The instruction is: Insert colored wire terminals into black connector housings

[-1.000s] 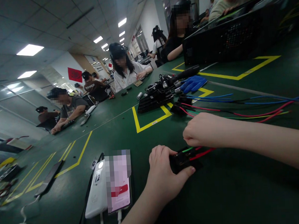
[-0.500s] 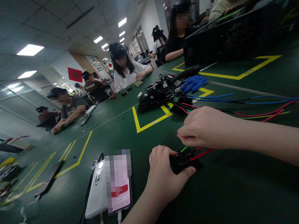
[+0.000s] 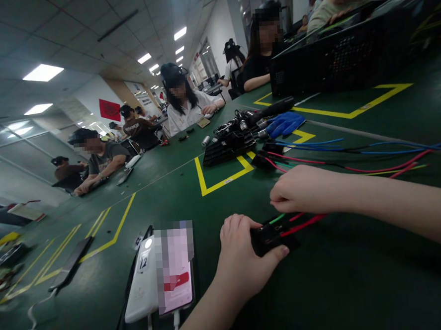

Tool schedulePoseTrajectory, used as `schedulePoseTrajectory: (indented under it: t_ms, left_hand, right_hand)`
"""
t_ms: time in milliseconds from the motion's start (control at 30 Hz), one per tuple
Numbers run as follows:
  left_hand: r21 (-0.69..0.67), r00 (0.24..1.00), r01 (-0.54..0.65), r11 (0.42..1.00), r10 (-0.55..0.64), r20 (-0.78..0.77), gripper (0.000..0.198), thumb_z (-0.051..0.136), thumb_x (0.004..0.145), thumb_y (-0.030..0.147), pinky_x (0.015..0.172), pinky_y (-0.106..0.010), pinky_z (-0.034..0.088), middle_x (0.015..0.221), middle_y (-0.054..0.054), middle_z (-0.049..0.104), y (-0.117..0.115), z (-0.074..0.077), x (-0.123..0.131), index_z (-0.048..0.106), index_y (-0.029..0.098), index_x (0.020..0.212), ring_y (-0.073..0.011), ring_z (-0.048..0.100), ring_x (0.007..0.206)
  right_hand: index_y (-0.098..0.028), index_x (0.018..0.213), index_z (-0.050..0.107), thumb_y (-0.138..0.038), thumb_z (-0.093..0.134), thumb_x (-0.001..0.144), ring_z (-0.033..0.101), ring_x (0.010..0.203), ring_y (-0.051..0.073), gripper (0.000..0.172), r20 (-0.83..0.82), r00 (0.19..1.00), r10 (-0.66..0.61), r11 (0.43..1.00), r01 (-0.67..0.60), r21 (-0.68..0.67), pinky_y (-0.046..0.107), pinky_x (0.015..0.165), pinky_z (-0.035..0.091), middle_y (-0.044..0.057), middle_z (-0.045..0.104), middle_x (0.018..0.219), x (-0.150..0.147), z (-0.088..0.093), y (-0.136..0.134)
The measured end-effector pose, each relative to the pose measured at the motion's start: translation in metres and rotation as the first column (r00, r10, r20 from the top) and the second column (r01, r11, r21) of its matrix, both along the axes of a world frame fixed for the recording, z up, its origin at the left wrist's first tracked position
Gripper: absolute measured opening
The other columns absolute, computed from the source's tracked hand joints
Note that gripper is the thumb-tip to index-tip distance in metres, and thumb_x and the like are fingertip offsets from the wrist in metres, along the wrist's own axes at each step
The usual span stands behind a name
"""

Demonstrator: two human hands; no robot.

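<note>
My left hand [image 3: 244, 258] is wrapped round a black connector block [image 3: 269, 235] low on the green table, thumb on the near side and fingers on the far side. Red wires [image 3: 302, 224] and a green wire [image 3: 276, 219] come out of the block and run to the right. Just above them, my right hand [image 3: 295, 190] is closed in a fist, its fingertips turned under. The wires pass beneath this hand and wrist, so whatever its fingers grip is hidden.
Behind my right hand lie a second black connector [image 3: 264, 159], blue wires [image 3: 316, 148] and a blue glove [image 3: 285, 123] beside metal parts. A black metal case [image 3: 333, 61] stands far right. Left are a white power bank [image 3: 140, 284] and a phone [image 3: 180, 277]. People sit across the table.
My right hand has moved slightly right, away from the block, and more of the green and red wires shows. My left hand stays on the connector block.
</note>
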State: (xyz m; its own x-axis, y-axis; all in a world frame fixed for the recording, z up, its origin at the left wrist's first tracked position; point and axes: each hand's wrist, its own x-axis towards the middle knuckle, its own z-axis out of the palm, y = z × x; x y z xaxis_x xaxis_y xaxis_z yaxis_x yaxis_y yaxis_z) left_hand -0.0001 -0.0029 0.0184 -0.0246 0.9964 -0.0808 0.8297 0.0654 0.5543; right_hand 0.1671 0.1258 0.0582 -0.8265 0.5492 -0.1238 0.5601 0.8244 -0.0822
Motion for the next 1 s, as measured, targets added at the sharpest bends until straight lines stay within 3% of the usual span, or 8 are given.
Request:
schedulePoseTrajectory:
  t_ms: [133, 267, 533, 733, 1000]
  left_hand:
    - [-0.009, 1.000, 0.000, 1.000, 0.000, 0.002, 0.036, 0.080, 0.078, 0.041, 0.094, -0.046, 0.042, 0.108, -0.006, 0.057, 0.000, 0.000, 0.000, 0.056, 0.022, 0.098, -0.0303, 0.051, 0.107]
    - [-0.002, 1.000, 0.007, 1.000, -0.007, -0.007, 0.036, 0.080, 0.078, 0.040, 0.095, -0.046, 0.041, 0.107, -0.006, 0.057, -0.001, 0.000, 0.000, 0.054, 0.023, 0.095, -0.0305, 0.050, 0.108]
    - [0.017, 1.000, 0.014, 1.000, -0.014, -0.007, 0.037, 0.081, 0.078, 0.041, 0.094, -0.045, 0.041, 0.105, -0.005, 0.056, 0.000, -0.002, -0.001, 0.052, 0.023, 0.093, -0.0295, 0.051, 0.105]
    - [0.031, 1.000, 0.016, 0.999, -0.015, -0.018, 0.037, 0.081, 0.078, 0.042, 0.094, -0.045, 0.041, 0.105, -0.005, 0.057, 0.001, -0.005, -0.002, 0.053, 0.024, 0.094, -0.0292, 0.051, 0.105]
    - [0.044, 1.000, 0.018, 0.999, -0.018, -0.008, 0.036, 0.081, 0.078, 0.040, 0.091, -0.044, 0.041, 0.104, -0.005, 0.056, 0.001, -0.005, -0.003, 0.054, 0.023, 0.093, -0.0282, 0.051, 0.103]
  right_hand:
    - [-0.020, 0.075, 0.067, -0.036, 0.044, 0.098, 0.051, 0.058, 0.016, 0.036, -0.117, 0.993, 0.018, 0.998, -0.025, -0.056, 0.031, 0.058, 0.031, 0.004, 0.064, 0.068, 0.003, -0.003, 0.003]
    - [-0.021, 0.082, 0.067, -0.044, 0.042, 0.098, 0.057, 0.069, 0.019, 0.037, -0.210, 0.975, 0.068, 0.960, -0.121, -0.252, 0.032, 0.062, 0.038, 0.004, 0.065, 0.077, 0.001, -0.006, -0.002]
    - [-0.020, 0.087, 0.066, -0.043, 0.046, 0.095, 0.060, 0.087, 0.023, 0.031, -0.272, 0.961, 0.055, 0.909, -0.161, -0.383, 0.037, 0.074, 0.045, 0.007, 0.062, 0.097, -0.001, -0.009, -0.014]
    - [-0.020, 0.089, 0.066, -0.045, 0.045, 0.095, 0.061, 0.089, 0.023, 0.033, -0.241, 0.971, 0.012, 0.875, -0.127, -0.467, 0.038, 0.077, 0.048, 0.009, 0.063, 0.102, -0.004, -0.007, -0.016]
    - [-0.020, 0.090, 0.064, -0.038, 0.051, 0.091, 0.060, 0.089, 0.020, 0.022, -0.256, 0.967, 0.009, 0.810, -0.157, -0.565, 0.036, 0.079, 0.049, 0.006, 0.062, 0.105, -0.003, -0.008, -0.007]
